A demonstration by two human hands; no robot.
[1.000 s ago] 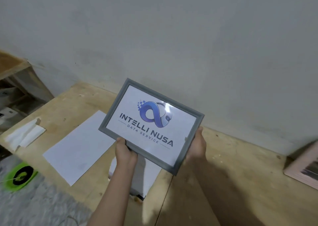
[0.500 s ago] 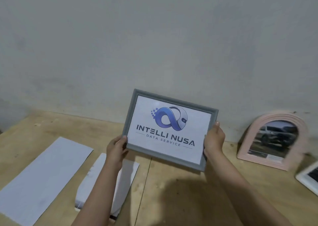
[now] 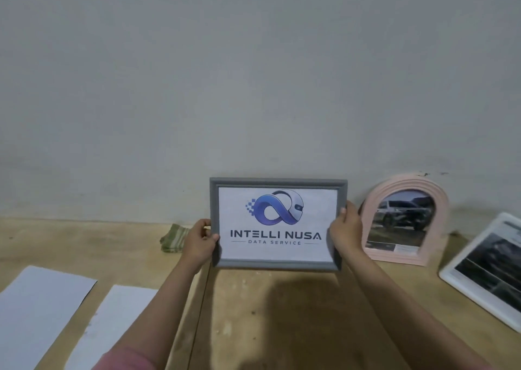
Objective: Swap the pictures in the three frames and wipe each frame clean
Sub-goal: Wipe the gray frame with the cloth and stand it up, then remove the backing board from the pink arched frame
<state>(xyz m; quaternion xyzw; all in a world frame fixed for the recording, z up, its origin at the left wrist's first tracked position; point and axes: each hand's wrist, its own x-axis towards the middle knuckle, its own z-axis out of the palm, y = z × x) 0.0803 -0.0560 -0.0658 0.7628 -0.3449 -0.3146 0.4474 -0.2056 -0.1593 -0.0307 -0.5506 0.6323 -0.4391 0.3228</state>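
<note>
While both hands clamp its side edges, gray frame [image 3: 277, 223] with logo picture stands upright at wall: left hand [image 3: 199, 244] on left edge, right hand [image 3: 345, 233] on right. Three frames total: gray, pink arched frame [image 3: 406, 218] leaning on wall, white frame [image 3: 486, 271] far right. Two paper sheets [image 3: 36, 313] left on table [image 3: 267, 313]. One striped cloth [image 3: 173, 238] by wall.
</note>
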